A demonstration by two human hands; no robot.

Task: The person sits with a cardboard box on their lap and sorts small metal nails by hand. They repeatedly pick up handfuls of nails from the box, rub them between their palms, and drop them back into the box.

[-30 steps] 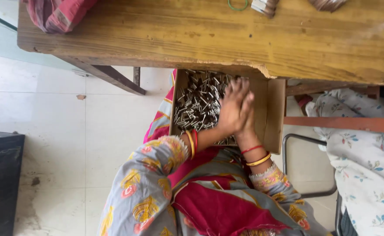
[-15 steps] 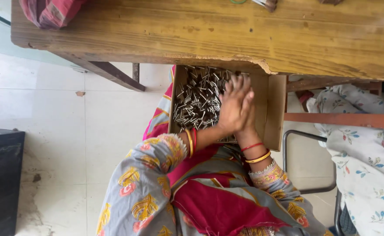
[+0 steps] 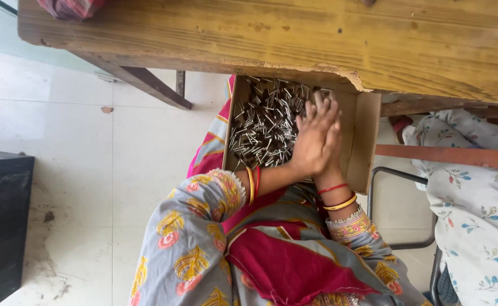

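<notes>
A: What is the person doing over the open brown cardboard box point(image 3: 363, 141) on the lap?

B: Both palms are pressed together above it. The left hand point(image 3: 311, 141) lies flat against the right hand point(image 3: 334, 148), fingers straight and close side by side, pointing away from the body. Whether any pins sit between the palms cannot be told; nothing shows at the edges.

A: And the pile of small silver metal pins point(image 3: 263, 126)?

B: It fills the box's left half, just beside the hands and partly under them, with the box's far end tucked below the worn yellow wooden table point(image 3: 317, 39).

A: Which step does that look like?

B: Judging by the flat, joined palms, it seems a rolling or squaring of a small bunch between the hands, over the box so strays fall back in. The next move would call for keeping the palms level and the pressure even, lest anything held slip out sideways
</notes>
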